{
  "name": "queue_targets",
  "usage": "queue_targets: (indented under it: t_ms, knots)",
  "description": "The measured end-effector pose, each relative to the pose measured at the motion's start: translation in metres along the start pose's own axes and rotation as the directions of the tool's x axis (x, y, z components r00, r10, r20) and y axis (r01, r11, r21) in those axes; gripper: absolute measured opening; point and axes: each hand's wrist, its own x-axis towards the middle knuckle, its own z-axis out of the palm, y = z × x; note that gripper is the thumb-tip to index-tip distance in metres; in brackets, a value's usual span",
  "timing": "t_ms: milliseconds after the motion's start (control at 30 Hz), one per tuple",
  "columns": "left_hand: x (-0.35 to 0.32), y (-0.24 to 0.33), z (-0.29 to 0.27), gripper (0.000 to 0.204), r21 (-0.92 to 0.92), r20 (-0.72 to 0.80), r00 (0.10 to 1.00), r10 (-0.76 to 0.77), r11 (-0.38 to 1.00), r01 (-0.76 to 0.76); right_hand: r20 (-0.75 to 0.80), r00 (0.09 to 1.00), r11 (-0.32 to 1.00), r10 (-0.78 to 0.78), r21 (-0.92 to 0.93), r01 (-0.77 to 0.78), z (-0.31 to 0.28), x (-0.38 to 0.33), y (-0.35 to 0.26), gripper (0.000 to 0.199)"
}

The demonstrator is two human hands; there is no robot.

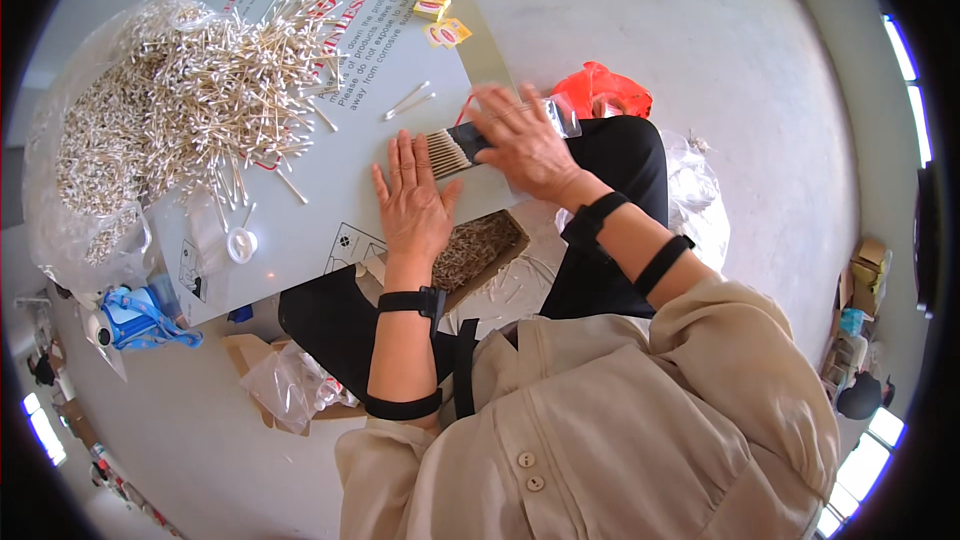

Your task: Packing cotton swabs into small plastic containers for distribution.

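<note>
A row of cotton swabs (447, 153) lies side by side on the table, partly on or against a dark flat strip (467, 136). My left hand (414, 202) rests flat at the left end of the row, fingers stretched out. Over the strip's right part spreads my right hand (530, 145), its fingers apart and somewhat blurred. The palm hides what lies under it. Just beyond it, a see-through plastic piece (563, 117) sticks out at the table's edge. Two loose cotton swabs (408, 100) lie a little farther off.
A large heap of cotton swabs (270, 70) spills from a plastic bag (120, 225) at left. Small yellow packets (433, 5) and a white round container (241, 244) stand on the table (300, 265). Below are an open carton (517, 223) of brownish sticks and a red bag (605, 90).
</note>
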Motion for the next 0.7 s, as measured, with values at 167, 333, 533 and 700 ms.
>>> queue_targets:
  t_ms: [167,333,533,700]
  knots:
    - [0.002,0.006,0.0,0.075,0.016,0.009,1.0,-0.014,1.0,0.014,-0.082,0.975,0.978,0.208,0.015,-0.208,-0.003,-0.031,0.035,0.068]
    - [0.004,0.016,0.004,0.077,0.025,-0.002,0.999,-0.054,0.998,0.054,0.051,0.972,0.967,0.23,0.098,-0.234,0.005,-0.037,0.039,0.067]
    - [0.008,0.031,0.011,0.077,0.047,-0.006,0.992,-0.123,0.991,0.123,0.042,0.973,0.964,0.229,0.131,-0.233,0.005,-0.037,0.039,0.066]
    - [0.012,0.047,0.014,0.078,0.034,-0.005,0.988,-0.153,0.988,0.153,0.034,0.971,0.957,0.238,0.162,-0.24,0.007,-0.038,0.038,0.066]
